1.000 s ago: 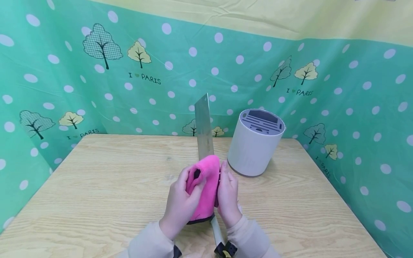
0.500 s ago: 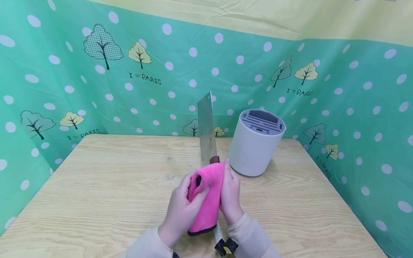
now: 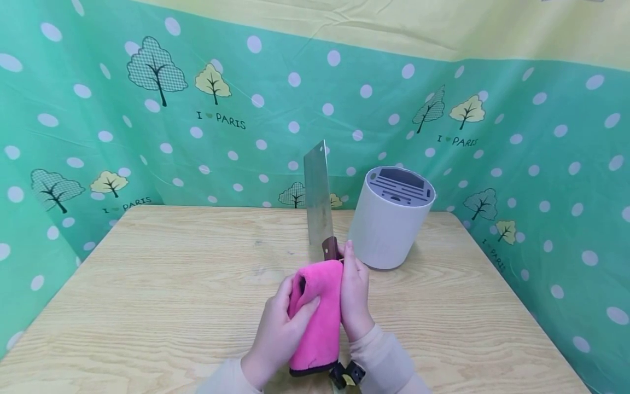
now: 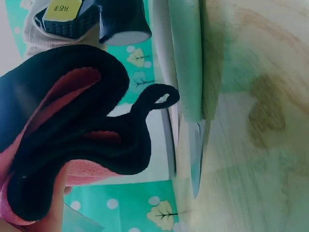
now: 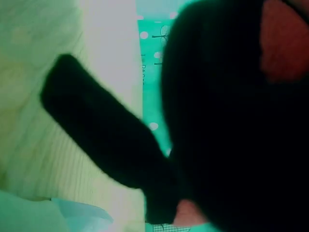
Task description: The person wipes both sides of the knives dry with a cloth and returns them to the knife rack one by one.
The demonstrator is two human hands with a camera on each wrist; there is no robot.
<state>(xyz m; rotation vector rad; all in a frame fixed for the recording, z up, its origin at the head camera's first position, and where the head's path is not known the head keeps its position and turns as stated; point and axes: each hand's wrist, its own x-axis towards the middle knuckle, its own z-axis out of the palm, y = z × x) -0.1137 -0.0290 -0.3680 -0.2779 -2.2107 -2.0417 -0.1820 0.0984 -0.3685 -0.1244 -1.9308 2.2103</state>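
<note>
A pink cloth (image 3: 320, 312) with a dark border is bunched in my left hand (image 3: 275, 334), thumb in front, fingers behind. It covers the lower part of a cleaver's handle. The cleaver (image 3: 318, 191) points upward, its broad blade bare and the top of its dark wooden handle (image 3: 330, 249) showing above the cloth. My right hand (image 3: 354, 290) holds the cleaver by the handle along the cloth's right side; most of its grip is hidden. In the left wrist view, the cloth's dark folded edge (image 4: 96, 140) and small loop stand out. Dark, blurred cloth (image 5: 231, 125) fills much of the right wrist view.
A white round knife block (image 3: 389, 230) with a slotted grey top stands right of the cleaver. A knife with a pale green handle (image 4: 186, 58) lies on the wooden table (image 3: 172, 295), mostly hidden in the head view. A patterned green curtain (image 3: 275, 131) hangs behind.
The cloth has slid down toward me, from the base of the blade onto the handle, uncovering the handle's top. The cleaver has shifted slightly right. The pale knife handle is now mostly covered.
</note>
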